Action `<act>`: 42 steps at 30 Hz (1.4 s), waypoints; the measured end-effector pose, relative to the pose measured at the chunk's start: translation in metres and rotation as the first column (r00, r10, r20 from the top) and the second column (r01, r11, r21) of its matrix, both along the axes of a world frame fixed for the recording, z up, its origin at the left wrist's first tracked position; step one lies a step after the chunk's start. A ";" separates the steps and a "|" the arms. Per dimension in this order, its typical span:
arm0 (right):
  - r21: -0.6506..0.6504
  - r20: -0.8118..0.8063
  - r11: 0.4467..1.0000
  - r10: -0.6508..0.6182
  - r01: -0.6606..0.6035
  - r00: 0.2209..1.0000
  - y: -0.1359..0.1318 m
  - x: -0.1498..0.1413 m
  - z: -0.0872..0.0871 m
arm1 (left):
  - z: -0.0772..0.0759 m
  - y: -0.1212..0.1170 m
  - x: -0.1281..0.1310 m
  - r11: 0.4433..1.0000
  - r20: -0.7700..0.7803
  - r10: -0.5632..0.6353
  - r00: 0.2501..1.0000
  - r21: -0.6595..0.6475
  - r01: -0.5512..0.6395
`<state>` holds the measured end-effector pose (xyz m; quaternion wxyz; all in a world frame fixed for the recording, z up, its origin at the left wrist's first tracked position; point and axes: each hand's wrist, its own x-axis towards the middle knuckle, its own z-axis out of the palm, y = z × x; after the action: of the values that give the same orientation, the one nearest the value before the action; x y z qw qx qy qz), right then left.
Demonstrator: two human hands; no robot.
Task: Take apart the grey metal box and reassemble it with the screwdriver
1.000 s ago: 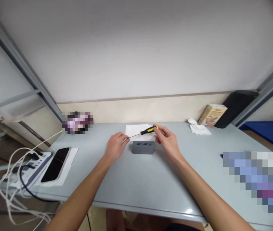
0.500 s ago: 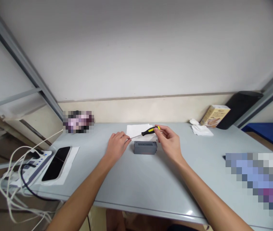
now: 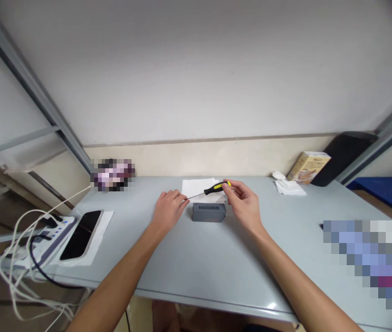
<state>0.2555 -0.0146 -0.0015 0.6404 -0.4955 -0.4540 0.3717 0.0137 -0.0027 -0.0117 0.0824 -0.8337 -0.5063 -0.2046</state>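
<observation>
My right hand (image 3: pixel 242 203) grips the black and yellow handle of a screwdriver (image 3: pixel 213 188) between thumb and fingers. The shaft slants down to the left, and its tip end is pinched in the fingers of my left hand (image 3: pixel 171 207); whether a screw is there too is hidden. Just below the screwdriver, a grey metal box (image 3: pixel 208 212) with a row of slots along its upper edge stands on the table, apart from both hands. White paper (image 3: pixel 196 185) lies flat behind the box, partly covered by the screwdriver and my right hand.
On the left of the table (image 3: pixel 196 263) are a phone (image 3: pixel 81 234) on white paper and a power strip (image 3: pixel 52 240) with tangled cables. A yellow carton (image 3: pixel 309 167), crumpled tissue (image 3: pixel 289 187) and a black cylinder (image 3: pixel 342 154) sit at the back right. Blurred items lie at both sides.
The whole view has shifted slightly since one second ago. Both hands keep the same hold on the screwdriver, and the grey box stays in place.
</observation>
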 end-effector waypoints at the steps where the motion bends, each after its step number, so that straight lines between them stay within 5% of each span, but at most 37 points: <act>1: 0.002 0.005 1.000 0.000 0.000 1.000 0.000 0.000 0.000 | -0.001 0.000 0.000 1.000 -0.001 -0.001 1.000 0.001 0.001; 20: 0.028 0.061 0.999 -0.019 0.018 0.998 -0.006 -0.002 0.011 | -0.001 -0.001 0.000 0.995 -0.006 -0.042 0.999 0.095 0.043; 30: 0.151 -0.057 0.972 -0.174 0.181 0.983 0.000 0.017 0.020 | 0.007 -0.003 0.001 0.985 0.309 -0.109 0.945 0.159 0.062; 36: 0.152 -0.089 0.975 -0.151 0.163 0.984 0.002 0.025 0.022 | 0.017 -0.016 0.009 0.950 0.418 -0.303 0.857 0.065 0.304; 42: 0.152 -0.077 0.982 -0.100 0.111 0.992 0.000 0.024 0.020 | 0.017 -0.018 0.005 0.948 0.406 -0.264 0.875 -0.058 0.314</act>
<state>0.2800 -0.0141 0.0185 0.7115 -0.4541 -0.4322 0.3174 0.0184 -0.0212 0.0057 -0.1037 -0.8452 -0.3936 -0.3464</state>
